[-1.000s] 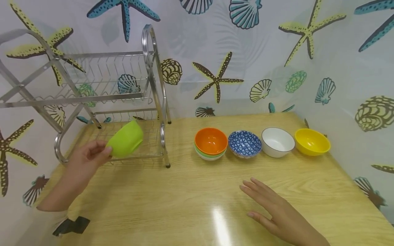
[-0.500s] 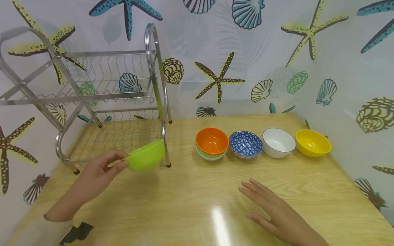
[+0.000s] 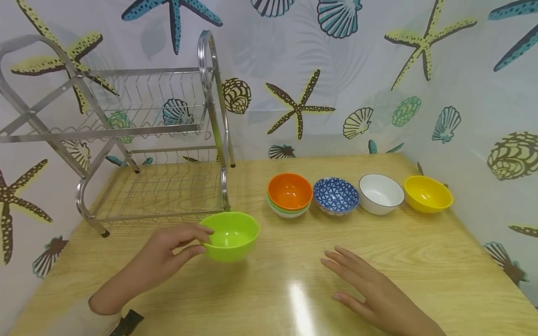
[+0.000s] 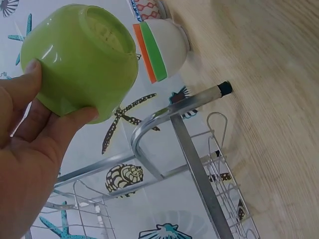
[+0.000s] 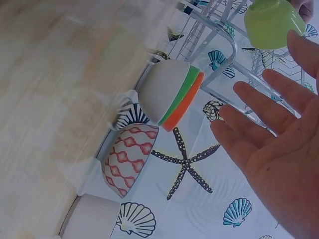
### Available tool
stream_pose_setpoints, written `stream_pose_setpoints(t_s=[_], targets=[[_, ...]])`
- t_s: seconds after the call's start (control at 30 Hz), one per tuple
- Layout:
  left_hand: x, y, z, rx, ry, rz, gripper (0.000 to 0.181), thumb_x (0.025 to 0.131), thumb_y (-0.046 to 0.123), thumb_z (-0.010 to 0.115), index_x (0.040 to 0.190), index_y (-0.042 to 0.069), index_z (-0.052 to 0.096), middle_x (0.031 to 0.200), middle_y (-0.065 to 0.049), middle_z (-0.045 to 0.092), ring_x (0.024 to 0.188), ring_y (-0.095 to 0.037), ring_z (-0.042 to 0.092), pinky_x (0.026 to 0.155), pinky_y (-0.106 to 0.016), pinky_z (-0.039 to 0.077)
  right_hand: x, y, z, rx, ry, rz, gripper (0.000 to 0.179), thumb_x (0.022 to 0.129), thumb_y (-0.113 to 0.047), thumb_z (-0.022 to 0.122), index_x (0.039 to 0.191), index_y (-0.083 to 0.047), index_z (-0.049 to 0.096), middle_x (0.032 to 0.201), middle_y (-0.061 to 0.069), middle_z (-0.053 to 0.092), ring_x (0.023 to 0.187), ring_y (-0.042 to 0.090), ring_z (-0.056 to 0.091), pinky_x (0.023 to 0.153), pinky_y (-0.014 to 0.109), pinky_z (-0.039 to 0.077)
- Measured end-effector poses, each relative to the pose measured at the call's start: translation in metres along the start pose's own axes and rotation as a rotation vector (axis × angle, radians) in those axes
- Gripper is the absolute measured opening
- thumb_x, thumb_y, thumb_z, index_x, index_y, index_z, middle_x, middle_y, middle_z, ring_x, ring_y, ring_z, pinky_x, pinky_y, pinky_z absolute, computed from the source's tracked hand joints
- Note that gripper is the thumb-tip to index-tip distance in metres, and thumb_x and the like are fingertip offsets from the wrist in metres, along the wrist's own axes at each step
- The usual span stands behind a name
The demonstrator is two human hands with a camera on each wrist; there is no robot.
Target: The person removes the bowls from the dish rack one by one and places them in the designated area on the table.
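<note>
A lime green bowl (image 3: 232,233) is held above the table by my left hand (image 3: 168,252), whose thumb and fingers pinch its left rim. In the left wrist view the bowl's outer wall and foot (image 4: 107,30) show, with the thumb and fingers on its side. My right hand (image 3: 370,289) hovers over the table to the right, fingers straight and holding nothing. Behind the green bowl stands a stack of bowls with an orange bowl (image 3: 290,191) on top, a green and a white one beneath. To its right stand a blue patterned bowl (image 3: 336,196), a white bowl (image 3: 380,193) and a yellow bowl (image 3: 428,193).
A two-tier metal dish rack (image 3: 155,133) stands at the back left, its near right foot just behind the green bowl. Patterned cloth (image 3: 260,56) with starfish and shells hangs behind and beside the wooden table (image 3: 260,298).
My left hand has carried the green bowl rightward and toward me, from in front of the rack's lower tier, and turned it from tilted to nearly upright. My right hand has barely moved.
</note>
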State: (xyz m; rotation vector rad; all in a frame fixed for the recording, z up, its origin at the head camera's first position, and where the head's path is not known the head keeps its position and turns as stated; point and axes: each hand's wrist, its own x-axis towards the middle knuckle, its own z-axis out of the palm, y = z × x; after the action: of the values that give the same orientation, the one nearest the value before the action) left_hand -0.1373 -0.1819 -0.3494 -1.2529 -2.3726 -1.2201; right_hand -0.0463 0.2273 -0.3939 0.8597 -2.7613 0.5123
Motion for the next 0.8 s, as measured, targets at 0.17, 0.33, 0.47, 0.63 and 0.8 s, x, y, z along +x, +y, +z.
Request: stream_pose_setpoints(t_s=[0.17, 0.33, 0.47, 0.63, 0.8], targets=[[0.007, 0.001, 0.014, -0.034, 0.007, 0.14, 0.028, 0.076, 0.0, 0.074, 0.101, 0.012, 0.07, 0.101, -0.01, 0.07, 0.099, -0.019, 0.066, 0.088, -0.016, 0.051, 0.0, -0.001, 0.002, -0.004, 0.013, -0.028, 0.065, 0.089, -0.033, 0.069, 0.146, -0.025, 0.039, 0.151, -0.003, 0.038, 0.136, 0.019, 0.04, 0.105, 0.025, 0.04], [0.014, 0.006, 0.027, -0.055, -0.023, 0.231, 0.022, 0.079, 0.002, 0.073, 0.099, 0.01, 0.071, 0.097, -0.008, 0.071, 0.095, -0.022, 0.066, 0.09, -0.017, 0.05, 0.0, -0.003, 0.001, -0.014, 0.001, -0.015, 0.067, 0.089, -0.034, 0.068, 0.148, -0.029, 0.036, 0.152, -0.005, 0.036, 0.137, 0.017, 0.038, 0.098, 0.039, 0.048], [0.017, 0.013, 0.037, -0.06, -0.046, 0.278, 0.017, 0.081, 0.005, 0.072, 0.097, 0.009, 0.071, 0.097, -0.007, 0.071, 0.094, -0.023, 0.066, 0.089, -0.021, 0.052, 0.001, -0.006, -0.001, -0.003, -0.015, -0.009, 0.068, 0.09, -0.033, 0.068, 0.149, -0.03, 0.034, 0.152, -0.007, 0.035, 0.138, 0.016, 0.036, 0.1, 0.038, 0.047], [0.019, 0.018, 0.048, -0.039, -0.086, 0.308, 0.013, 0.084, 0.01, 0.07, 0.096, 0.01, 0.072, 0.099, -0.005, 0.071, 0.095, -0.022, 0.066, 0.088, -0.026, 0.054, 0.003, -0.01, -0.002, 0.022, -0.011, -0.024, 0.069, 0.089, -0.034, 0.068, 0.149, -0.03, 0.033, 0.153, -0.007, 0.034, 0.138, 0.015, 0.036, 0.1, 0.037, 0.047], [0.019, 0.021, 0.058, -0.023, -0.113, 0.336, 0.026, 0.073, -0.003, 0.076, 0.095, 0.01, 0.072, 0.1, -0.005, 0.07, 0.097, -0.02, 0.065, 0.089, -0.024, 0.053, 0.007, -0.01, 0.0, 0.087, 0.049, -0.152, 0.063, 0.091, -0.034, 0.066, 0.147, -0.02, 0.04, 0.151, 0.0, 0.038, 0.138, 0.02, 0.037, 0.11, 0.018, 0.028]])
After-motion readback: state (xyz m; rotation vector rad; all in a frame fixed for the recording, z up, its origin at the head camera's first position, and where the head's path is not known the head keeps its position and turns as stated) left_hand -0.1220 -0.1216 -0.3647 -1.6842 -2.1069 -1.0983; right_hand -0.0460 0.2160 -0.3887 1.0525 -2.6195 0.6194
